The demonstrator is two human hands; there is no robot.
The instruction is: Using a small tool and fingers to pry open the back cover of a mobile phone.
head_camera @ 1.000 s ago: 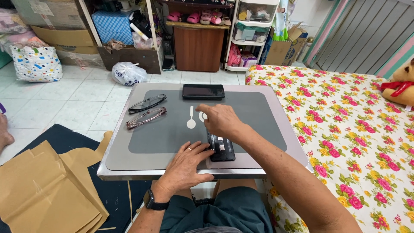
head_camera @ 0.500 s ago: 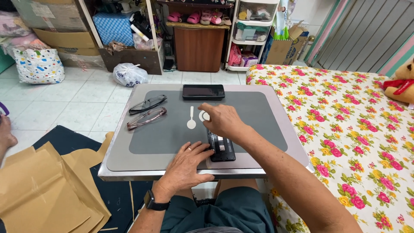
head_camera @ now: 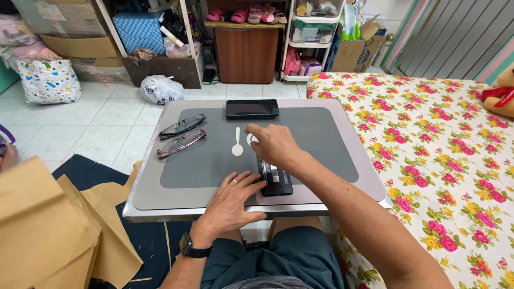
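My left hand (head_camera: 233, 200) rests flat near the front edge of the small table (head_camera: 160, 211), its fingertips touching a small black device (head_camera: 276, 179) that lies with its inside exposed. My right hand (head_camera: 273, 143) hovers over the grey mat (head_camera: 321, 139), fingers curled onto a small white round piece (head_camera: 250, 139), which is partly hidden. A white spoon-shaped tool (head_camera: 237, 144) lies just left of that hand. A black smartphone (head_camera: 252, 108) lies at the mat's far edge. Two pairs of glasses (head_camera: 181, 135) lie at the left.
A bed with a flowered sheet (head_camera: 439, 155) stands to the right, a stuffed bear (head_camera: 500, 91) on it. Brown cardboard (head_camera: 48, 230) lies on the floor at the left. Shelves, boxes and bags (head_camera: 48, 80) line the far wall.
My right hand has shifted slightly forward onto the small white round piece. My left hand stays beside the black device.
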